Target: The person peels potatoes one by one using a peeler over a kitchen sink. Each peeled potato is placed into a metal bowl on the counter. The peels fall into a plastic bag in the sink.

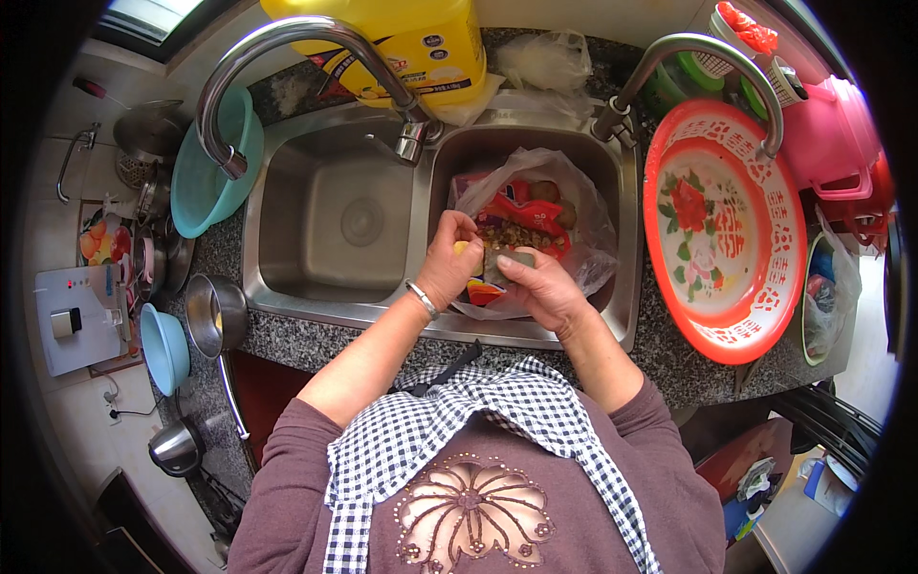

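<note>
Both hands meet over the right basin [601, 136] of a steel double sink. My left hand [446, 258] is closed around a small yellow piece [462, 247], which looks like a peeled potato; fingers hide most of it. A flat grey-green piece [518, 260], perhaps a scouring pad, is pinched under the thumb of my right hand [541, 283], close beside the yellow piece. Beneath them an open clear plastic bag [527, 163] lines the basin. It holds brown scraps like peelings [518, 235], red printed packaging [520, 208] and round brown potatoes [545, 191].
Left of the bag lies the other basin [323, 237]. Two curved taps, one chrome [287, 29] and one duller [688, 44], arch over the sink. A red floral enamel basin [778, 237] leans at right. A steel saucepan [215, 316] and yellow jug [445, 43] stand around.
</note>
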`<action>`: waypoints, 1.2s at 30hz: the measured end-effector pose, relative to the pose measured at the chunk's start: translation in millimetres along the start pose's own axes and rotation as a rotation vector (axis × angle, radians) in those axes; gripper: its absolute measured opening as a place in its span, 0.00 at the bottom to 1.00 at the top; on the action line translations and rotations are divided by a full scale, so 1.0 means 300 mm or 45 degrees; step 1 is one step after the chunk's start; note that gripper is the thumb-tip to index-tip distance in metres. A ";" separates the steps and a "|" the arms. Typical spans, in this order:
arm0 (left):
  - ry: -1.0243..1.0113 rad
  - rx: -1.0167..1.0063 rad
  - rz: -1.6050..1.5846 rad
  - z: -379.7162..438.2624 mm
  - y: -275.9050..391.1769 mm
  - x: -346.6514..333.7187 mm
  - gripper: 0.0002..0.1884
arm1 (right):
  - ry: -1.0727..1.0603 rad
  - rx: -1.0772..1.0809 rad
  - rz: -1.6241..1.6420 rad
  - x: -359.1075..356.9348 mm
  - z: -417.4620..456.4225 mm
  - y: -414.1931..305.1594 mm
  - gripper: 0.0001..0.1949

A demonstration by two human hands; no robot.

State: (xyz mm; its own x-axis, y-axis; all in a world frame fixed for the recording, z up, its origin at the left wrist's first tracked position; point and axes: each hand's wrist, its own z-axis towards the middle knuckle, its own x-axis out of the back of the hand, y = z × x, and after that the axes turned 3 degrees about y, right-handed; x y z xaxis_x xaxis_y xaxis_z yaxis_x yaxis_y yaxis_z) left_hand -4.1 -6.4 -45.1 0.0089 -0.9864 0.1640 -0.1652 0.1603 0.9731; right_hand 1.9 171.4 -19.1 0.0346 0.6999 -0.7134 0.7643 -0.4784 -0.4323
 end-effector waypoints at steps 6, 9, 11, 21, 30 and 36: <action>-0.129 0.351 -0.550 -0.016 0.099 -0.004 0.17 | -0.036 -0.013 0.184 0.051 0.023 0.012 0.12; -0.145 0.380 -0.566 -0.018 0.096 0.006 0.17 | 0.004 0.009 0.130 0.042 0.024 0.015 0.12; -0.081 0.353 -0.496 -0.015 0.078 0.004 0.17 | 0.028 0.047 0.044 0.020 0.012 0.009 0.12; -0.237 0.556 -0.564 -0.013 0.121 0.010 0.13 | 0.071 0.113 0.037 0.025 0.007 -0.001 0.14; -0.031 0.722 -0.547 -0.017 0.107 -0.006 0.18 | 0.211 0.312 -0.302 0.022 0.033 0.043 0.14; 0.186 0.598 -0.344 -0.028 0.101 -0.050 0.20 | 0.196 0.259 -0.370 -0.013 0.017 0.041 0.15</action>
State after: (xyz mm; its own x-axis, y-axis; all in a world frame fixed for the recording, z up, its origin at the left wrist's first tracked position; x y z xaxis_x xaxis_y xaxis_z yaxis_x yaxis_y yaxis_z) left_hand -1.0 13.5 -16.8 0.2427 -0.9697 -0.0283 -0.5592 -0.1637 0.8127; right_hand 7.7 160.1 -24.4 -0.0565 0.8860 -0.4603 0.6139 -0.3327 -0.7158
